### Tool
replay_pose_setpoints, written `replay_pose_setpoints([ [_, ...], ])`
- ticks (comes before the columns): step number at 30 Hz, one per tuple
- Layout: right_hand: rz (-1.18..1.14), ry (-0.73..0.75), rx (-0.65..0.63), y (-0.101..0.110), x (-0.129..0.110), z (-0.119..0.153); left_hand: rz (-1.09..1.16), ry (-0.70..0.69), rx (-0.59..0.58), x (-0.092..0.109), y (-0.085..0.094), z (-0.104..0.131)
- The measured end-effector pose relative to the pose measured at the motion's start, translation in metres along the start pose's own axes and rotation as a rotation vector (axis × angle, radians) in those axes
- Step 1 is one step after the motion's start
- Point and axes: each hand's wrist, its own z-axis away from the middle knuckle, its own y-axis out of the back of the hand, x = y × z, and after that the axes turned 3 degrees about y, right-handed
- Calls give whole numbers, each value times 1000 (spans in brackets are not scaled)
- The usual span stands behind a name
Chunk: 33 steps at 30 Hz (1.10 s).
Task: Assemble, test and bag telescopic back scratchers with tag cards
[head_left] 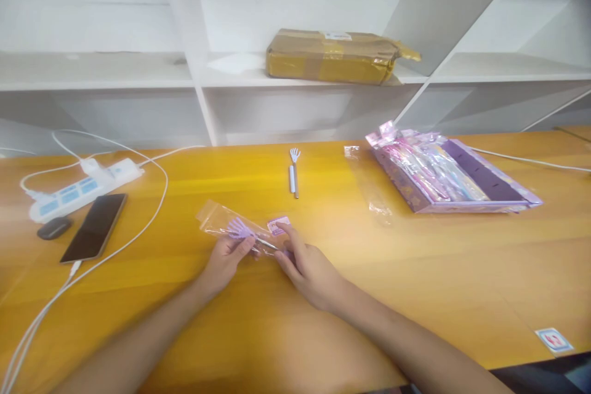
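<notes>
A purple hand-shaped back scratcher (239,228) with a metal rod lies inside a clear plastic bag (213,217), held just above the table. My left hand (229,256) pinches it near the base of the purple head. My right hand (307,265) grips the rod's other end, which its fingers partly hide. A small pink-and-white card (278,225) shows beside my right index finger; whether it is inside the bag I cannot tell. Farther back, a pale back scratcher (295,172) lies on the table, its head pointing away from me.
A purple display box (489,204) at the right holds several bagged items. A clear empty bag (364,181) lies beside it. On the left are a power strip (87,188), a phone (95,228), a black earbud case (54,228) and white cables. A taped carton (330,56) sits on the shelf.
</notes>
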Motion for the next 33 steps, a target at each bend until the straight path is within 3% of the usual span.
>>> replay_pose_setpoints([
  [3,42,-34,38,7,1,-2,217,-51,193,-3,2,-5],
  [6,67,-49,66,10,5,-3,360,-85,276,0,3,-10],
  [10,59,-26,64,8,6,-2,279,-51,246,0,3,-8],
  [18,44,21,65,1,2,3,-114,-9,-6,-2,2,5],
  [27,54,-2,113,8,12,-2,221,0,164,-6,1,-4],
  [33,79,41,122,8,20,0,311,1,183,-3,-2,-5],
])
